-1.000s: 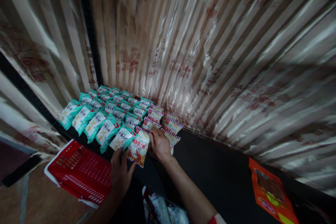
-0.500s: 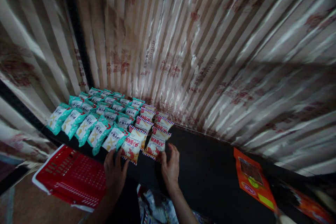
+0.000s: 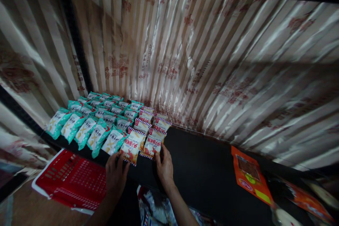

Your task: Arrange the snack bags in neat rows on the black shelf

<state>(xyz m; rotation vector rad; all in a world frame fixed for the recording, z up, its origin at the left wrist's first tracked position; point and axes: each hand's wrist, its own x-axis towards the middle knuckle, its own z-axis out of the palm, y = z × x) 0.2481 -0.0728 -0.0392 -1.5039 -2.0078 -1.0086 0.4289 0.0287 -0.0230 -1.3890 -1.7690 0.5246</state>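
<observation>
Right hand now sits lower beside the packs than a second ago. Hands apart, fingers loose: left white-red pack at 1 o'clock from left hand, right white-red pack at 11 from right. Nudge edges lightly; squeezing likely skews columns. Front count: two white-red, five teal packs (rear overlaps, can't tally). One red basket, left hand's 9.

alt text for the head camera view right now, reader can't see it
Two bare hands, left and right, touch the front cream snack packets on a black shelf. Rows of teal-and-white packets stand to the left, a red basket sits below, and an orange packet lies to the right.
</observation>
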